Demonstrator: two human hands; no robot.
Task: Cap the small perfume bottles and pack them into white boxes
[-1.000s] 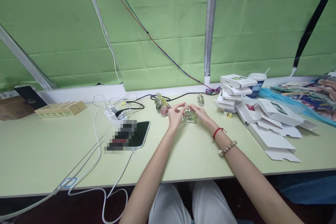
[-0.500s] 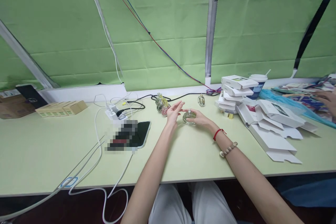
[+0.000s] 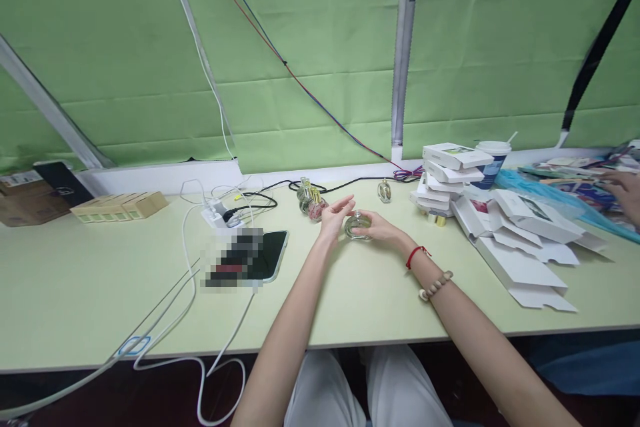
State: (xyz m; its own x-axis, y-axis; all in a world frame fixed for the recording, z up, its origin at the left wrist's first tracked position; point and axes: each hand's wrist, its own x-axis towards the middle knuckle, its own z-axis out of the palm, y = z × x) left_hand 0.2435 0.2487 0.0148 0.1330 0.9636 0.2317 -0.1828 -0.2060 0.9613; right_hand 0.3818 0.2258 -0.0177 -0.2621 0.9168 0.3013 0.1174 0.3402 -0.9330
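Note:
A round glass perfume bottle (image 3: 356, 227) stands at the middle of the table, gripped from its right side by my right hand (image 3: 379, 225). My left hand (image 3: 334, 216) is just left of the bottle, fingers stretched out and palm turned toward it; whether it touches the glass I cannot tell. Behind my left hand several small bottles with gold necks (image 3: 311, 199) stand close together, partly hidden by it. One more glass bottle (image 3: 384, 191) stands alone farther back.
White boxes (image 3: 447, 177) are stacked at right, with flattened white cartons (image 3: 520, 260) in front and a lidded cup (image 3: 493, 163) behind. Left are a phone (image 3: 273, 253), a power strip (image 3: 215, 215), cables and yellowish boxes (image 3: 120, 207). Another person's hand (image 3: 625, 193) shows far right.
The perfume bottle and my right hand have shifted slightly left, closer to my left hand. My left hand stays stretched out, almost in the same place.

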